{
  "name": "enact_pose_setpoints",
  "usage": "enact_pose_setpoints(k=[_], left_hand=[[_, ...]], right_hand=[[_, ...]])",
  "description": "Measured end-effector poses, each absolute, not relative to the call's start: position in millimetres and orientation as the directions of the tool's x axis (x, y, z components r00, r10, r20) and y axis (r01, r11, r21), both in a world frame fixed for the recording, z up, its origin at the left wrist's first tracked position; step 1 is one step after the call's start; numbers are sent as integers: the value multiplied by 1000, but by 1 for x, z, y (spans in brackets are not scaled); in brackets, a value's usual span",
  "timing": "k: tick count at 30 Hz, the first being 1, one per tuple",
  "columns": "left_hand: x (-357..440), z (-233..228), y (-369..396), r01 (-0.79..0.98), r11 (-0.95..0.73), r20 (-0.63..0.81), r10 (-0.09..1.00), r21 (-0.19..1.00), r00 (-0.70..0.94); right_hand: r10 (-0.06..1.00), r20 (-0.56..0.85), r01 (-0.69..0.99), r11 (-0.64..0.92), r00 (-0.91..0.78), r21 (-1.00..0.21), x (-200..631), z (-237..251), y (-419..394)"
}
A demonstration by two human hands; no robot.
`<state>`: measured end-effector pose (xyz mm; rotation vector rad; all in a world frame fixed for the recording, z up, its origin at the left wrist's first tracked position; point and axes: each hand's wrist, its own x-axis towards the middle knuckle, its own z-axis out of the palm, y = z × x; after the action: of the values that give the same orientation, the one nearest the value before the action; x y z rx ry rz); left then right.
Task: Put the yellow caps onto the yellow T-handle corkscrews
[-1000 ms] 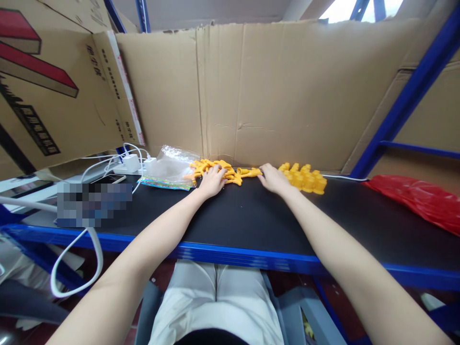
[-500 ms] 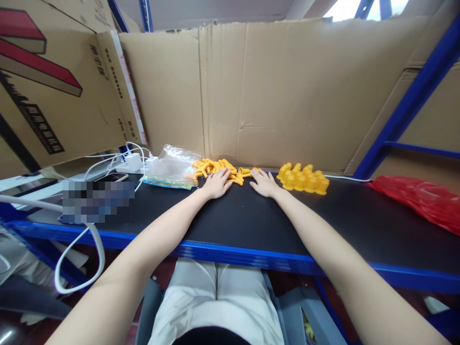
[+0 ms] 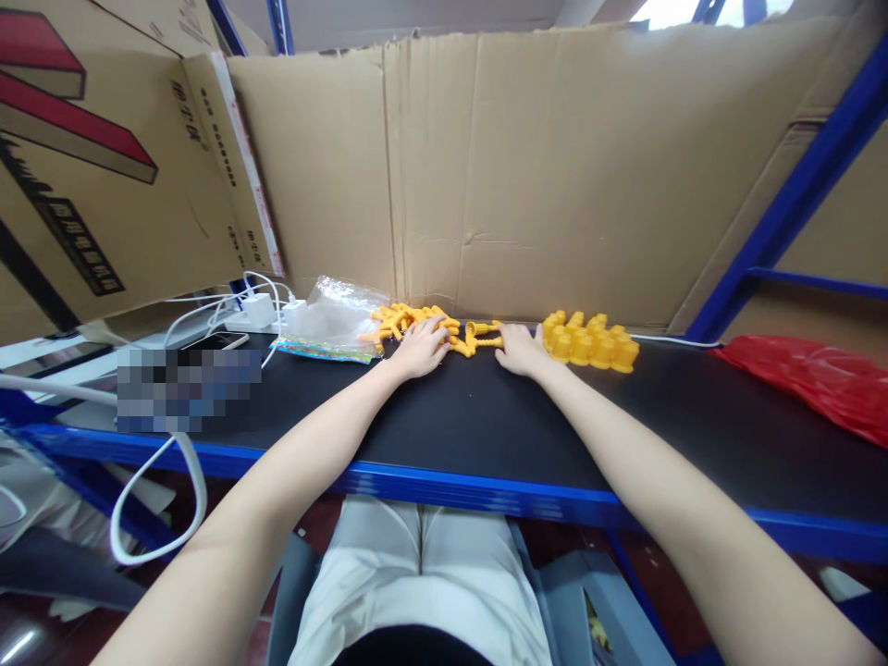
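Observation:
My left hand [image 3: 422,351] lies palm down on the near right side of a pile of orange-yellow plastic pieces [image 3: 397,320]. Its fingers are bent but apart, and they cover part of the pile. To the right, my right hand [image 3: 522,351] has its fingers curled over the end of a branched orange-yellow plastic piece [image 3: 473,343]; the fingertips are partly hidden. A small yellow cup-ended piece [image 3: 478,327] lies just behind, close to the same fingers. Beside my right hand stands a block of yellow plastic cups [image 3: 589,344], joined in rows.
A clear plastic bag [image 3: 333,319] lies left of the pile, near white chargers and cables [image 3: 258,310]. A red plastic bag [image 3: 811,379] is at the right. Cardboard [image 3: 569,166] walls the back of the black tabletop [image 3: 458,425], which has a blue front edge [image 3: 478,490].
My right hand has shifted slightly right, its flat fingers now curled at the branched piece. My left hand's fingers have bent a little, staying on the pile.

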<state>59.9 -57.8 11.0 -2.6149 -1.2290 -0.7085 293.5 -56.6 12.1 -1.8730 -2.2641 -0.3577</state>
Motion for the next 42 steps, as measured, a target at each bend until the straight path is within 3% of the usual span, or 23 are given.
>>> enact_pose_setpoints(k=[3,7,15,21,27,31,42], left_hand=[[60,13,-57,741,-671,513,648,35,563],[59,10,-51,709,-701,426,665,75,613],[60,2,-48,742,-668,330,714,58,618],[63,12,-62,701,-707,492,646,97,584],[67,23,-71,734,-677,640,590,60,492],[67,25,-70,784,-618,666,610,60,429],[63,24,-65,804,-593,657,619,31,431]], right_hand=[[973,194,991,117,-128,67,295,22,-63],[982,115,985,135,-148,109,300,30,-65],[928,274,963,217,-254,157,309,31,-62],[826,484,958,245,-288,151,305,43,-70],[702,563,890,429,-435,154,284,49,-81],[674,570,872,455,-470,182,272,50,-86],[717,474,852,497,-511,165,269,47,-87]])
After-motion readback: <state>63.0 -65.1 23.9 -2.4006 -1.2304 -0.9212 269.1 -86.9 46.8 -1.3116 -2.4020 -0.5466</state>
